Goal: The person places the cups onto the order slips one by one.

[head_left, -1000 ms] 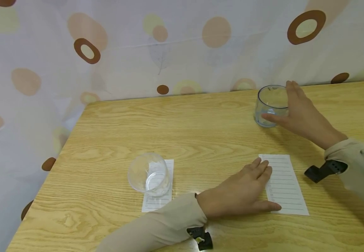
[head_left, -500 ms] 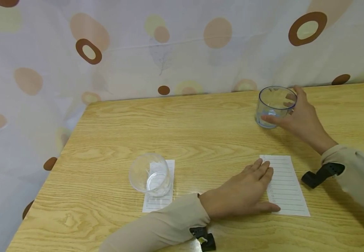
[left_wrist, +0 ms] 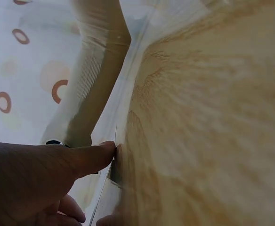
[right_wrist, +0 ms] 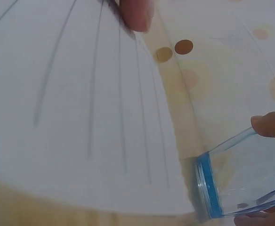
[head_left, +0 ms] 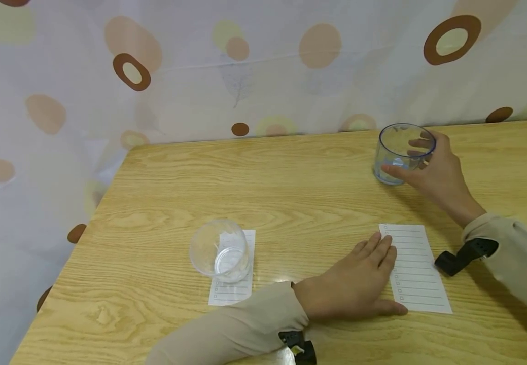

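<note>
clear blue-rimmed round cup [head_left: 392, 151], back right on yellowish wood-grain table [head_left: 290, 192] | right hand [head_left: 442, 177] curls thumb and fingers round it | left hand [head_left: 352, 286] spread at white lined paper [head_left: 420, 268] | loose grip could let cup slip

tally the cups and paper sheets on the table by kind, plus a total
Clear cups: 2 (blue-rimmed cup, plain-rimmed cup)
Lined paper sheets: 2 (right-side sheet, left-side sheet)
Total: 4
</note>
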`<state>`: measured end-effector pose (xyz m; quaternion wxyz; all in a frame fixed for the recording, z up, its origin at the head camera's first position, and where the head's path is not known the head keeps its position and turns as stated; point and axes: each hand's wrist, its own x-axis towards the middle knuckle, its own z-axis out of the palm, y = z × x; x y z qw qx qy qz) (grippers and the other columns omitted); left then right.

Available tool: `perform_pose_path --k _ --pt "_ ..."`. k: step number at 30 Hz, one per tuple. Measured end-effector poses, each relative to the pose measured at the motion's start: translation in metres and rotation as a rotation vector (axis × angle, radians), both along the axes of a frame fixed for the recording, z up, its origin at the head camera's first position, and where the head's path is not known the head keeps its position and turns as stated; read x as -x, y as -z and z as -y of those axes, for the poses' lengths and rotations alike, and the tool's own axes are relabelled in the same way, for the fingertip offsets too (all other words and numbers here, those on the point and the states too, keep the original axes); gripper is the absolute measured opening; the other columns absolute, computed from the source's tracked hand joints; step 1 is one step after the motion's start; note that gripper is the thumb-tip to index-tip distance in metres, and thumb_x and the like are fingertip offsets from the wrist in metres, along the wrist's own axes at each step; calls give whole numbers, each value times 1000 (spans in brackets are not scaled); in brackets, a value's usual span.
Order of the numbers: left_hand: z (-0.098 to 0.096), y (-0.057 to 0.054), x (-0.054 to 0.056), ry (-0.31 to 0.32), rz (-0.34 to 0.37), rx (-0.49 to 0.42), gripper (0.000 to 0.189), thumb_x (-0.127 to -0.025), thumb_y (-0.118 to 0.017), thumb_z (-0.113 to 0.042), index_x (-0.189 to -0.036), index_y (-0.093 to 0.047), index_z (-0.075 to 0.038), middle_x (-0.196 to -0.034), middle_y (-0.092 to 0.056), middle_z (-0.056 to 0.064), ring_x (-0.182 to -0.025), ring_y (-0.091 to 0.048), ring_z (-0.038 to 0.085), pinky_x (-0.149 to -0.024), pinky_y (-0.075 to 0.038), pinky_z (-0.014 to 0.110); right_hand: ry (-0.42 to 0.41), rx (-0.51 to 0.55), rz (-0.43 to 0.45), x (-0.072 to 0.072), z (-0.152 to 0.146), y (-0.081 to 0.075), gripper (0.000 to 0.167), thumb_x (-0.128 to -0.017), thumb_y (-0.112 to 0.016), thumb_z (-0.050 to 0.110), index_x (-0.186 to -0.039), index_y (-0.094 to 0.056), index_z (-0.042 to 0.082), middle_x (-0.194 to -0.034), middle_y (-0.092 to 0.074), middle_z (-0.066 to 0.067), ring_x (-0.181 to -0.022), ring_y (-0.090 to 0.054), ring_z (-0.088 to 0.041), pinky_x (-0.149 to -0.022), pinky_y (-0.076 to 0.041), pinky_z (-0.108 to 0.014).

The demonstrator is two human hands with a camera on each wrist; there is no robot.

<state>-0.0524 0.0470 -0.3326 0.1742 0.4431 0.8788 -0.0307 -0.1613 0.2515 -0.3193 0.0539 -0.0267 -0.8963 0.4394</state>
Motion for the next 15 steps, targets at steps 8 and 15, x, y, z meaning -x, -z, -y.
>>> perform_pose_path --k 8,15 --pt "1 0 -2 -4 -31 16 94 -90 -33 -72 -155 -13 -7 -161 -5 9 -147 5 20 -117 -4 26 14 7 -19 -4 0 1 105 -81 -76 42 -151 -8 3 -150 -33 -23 -129 -41 -45 -102 -35 -60" --pt "1 0 -2 -16 -21 31 96 -89 -29 -74 -155 -12 -6 -161 -1 10 -147 8 20 -117 -2 27 29 22 -19 -10 -2 0 106 -80 -77 43 -153 -9 9 -151 -33 -20 -130 -40 -44 -104 -34 -59"
